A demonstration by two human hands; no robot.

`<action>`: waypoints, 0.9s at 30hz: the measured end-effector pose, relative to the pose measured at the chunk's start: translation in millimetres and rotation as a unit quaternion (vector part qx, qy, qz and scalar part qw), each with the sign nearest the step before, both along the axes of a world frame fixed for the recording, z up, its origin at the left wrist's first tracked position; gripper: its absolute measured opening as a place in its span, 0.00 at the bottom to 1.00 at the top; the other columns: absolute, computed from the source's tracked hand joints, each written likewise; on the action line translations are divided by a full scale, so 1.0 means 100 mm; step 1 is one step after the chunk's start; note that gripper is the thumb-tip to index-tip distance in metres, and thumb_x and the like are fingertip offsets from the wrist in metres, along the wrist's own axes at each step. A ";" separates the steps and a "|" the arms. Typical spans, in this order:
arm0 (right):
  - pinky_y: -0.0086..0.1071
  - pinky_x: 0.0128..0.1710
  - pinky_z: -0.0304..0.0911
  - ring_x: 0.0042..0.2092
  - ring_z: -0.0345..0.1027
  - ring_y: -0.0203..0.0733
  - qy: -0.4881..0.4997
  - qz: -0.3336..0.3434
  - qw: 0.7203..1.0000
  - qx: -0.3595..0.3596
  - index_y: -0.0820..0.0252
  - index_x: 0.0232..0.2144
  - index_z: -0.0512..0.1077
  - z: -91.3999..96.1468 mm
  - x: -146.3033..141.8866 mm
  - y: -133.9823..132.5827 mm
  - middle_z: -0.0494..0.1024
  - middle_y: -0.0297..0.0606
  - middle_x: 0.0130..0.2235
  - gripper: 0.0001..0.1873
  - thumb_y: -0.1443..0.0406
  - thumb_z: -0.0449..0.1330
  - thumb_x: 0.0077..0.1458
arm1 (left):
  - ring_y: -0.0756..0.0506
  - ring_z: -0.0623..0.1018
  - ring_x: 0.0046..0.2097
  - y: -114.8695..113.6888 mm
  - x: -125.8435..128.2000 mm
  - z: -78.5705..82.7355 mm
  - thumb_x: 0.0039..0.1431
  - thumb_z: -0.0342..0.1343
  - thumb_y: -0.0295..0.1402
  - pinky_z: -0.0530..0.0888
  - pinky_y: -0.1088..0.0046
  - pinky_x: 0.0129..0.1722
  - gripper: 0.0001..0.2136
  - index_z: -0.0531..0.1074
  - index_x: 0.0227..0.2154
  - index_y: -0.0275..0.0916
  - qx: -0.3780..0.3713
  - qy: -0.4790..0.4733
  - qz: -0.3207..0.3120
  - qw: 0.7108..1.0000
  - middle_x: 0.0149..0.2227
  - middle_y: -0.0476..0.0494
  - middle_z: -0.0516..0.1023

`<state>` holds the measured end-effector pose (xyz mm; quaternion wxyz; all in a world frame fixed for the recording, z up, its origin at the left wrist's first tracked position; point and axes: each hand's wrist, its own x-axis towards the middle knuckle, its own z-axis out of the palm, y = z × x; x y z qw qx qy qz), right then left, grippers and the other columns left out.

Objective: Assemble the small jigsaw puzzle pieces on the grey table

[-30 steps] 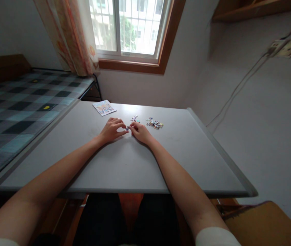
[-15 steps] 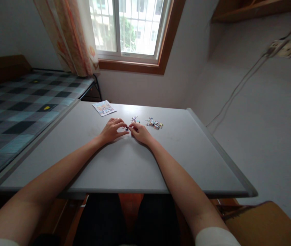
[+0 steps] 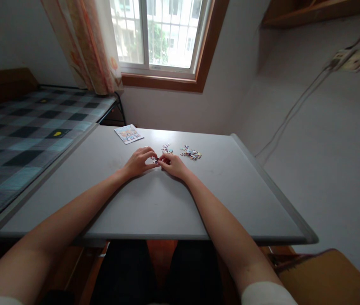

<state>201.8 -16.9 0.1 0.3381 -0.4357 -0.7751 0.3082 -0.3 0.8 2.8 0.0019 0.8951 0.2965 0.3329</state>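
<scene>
You have both hands near the middle of the bench [image 3: 156, 203], meeting at a small jigsaw cluster [image 3: 155, 160] that lies between them. Your left hand [image 3: 156, 161] is curved in a half-open C, its forefinger on the far side of the cluster and its thumb on the near side; whether it grips the pieces or merely frames them, you cannot tell from this view. Your right hand [image 3: 158, 161] comes in from the right with thumb and fingers drawn close together at the cluster's right edge. Any piece between those fingertips is too small to make out, and so is whether the clustered pieces are joined.

Just beyond your right hand you have a loose group of jigsaw pieces [image 3: 167, 148], and to the right of that, well apart from the cluster, a larger jigsaw pile [image 3: 192, 153]. At the far left of the bench, beyond your left hand, a printed picture card [image 3: 129, 134] lies flat and angled.

To your left is a bed with a checked mattress [image 3: 46, 114]; a curtained window [image 3: 167, 38] is on the far side, and a wall socket [image 3: 359, 60] with a cable [image 3: 289, 118] is on your right.
</scene>
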 end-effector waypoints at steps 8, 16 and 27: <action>0.26 0.30 0.58 0.27 0.64 0.32 0.023 -0.002 1.000 0.008 0.62 0.29 0.72 0.00 0.00 0.01 0.72 0.30 0.24 0.05 0.66 0.57 0.54 | 0.47 0.74 0.38 -0.03 0.01 0.02 0.60 0.58 0.41 0.72 0.69 0.41 0.10 0.72 0.38 0.40 -0.021 -0.014 -0.014 1.000 0.37 0.44 0.74; 0.26 0.29 0.57 0.27 0.63 0.32 0.043 -0.004 0.999 0.001 0.61 0.29 0.70 -0.07 0.01 0.06 0.73 0.30 0.25 0.06 0.65 0.56 0.54 | 0.50 0.74 0.34 -0.04 0.00 0.00 0.60 0.56 0.35 0.73 0.73 0.37 0.09 0.73 0.42 0.39 -0.017 -0.029 -0.020 0.999 0.39 0.45 0.73; 0.27 0.30 0.57 0.27 0.63 0.33 0.059 0.002 0.998 0.000 0.61 0.29 0.70 -0.07 0.02 0.07 0.72 0.30 0.24 0.06 0.63 0.56 0.53 | 0.51 0.74 0.33 -0.02 -0.01 -0.02 0.61 0.55 0.36 0.72 0.74 0.33 0.08 0.73 0.40 0.40 -0.010 -0.023 0.001 1.000 0.37 0.46 0.74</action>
